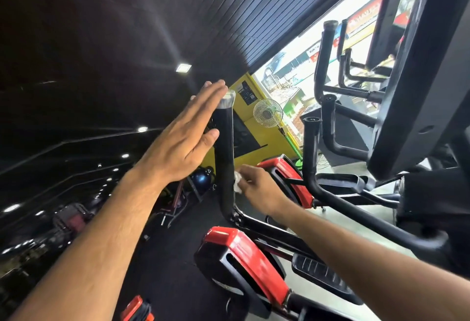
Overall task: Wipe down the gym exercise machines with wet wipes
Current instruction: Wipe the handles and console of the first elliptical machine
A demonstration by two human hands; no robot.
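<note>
Left hand (185, 140) flat, fingers straight against the top of the black elliptical handlebar (225, 147), right hand (256, 188) pinching a white wet wipe (237, 182) against its lower shaft

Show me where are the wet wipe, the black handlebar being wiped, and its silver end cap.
wet wipe (237, 182), head view, on the crumpled white part beside the right hand's fingers.
black handlebar (225, 142), head view, mid-length on the upright grip.
silver end cap (227, 98), head view, on its side face.

Black handlebar (225, 147), white wipe (237, 183), red shrouds (241, 257).
</note>
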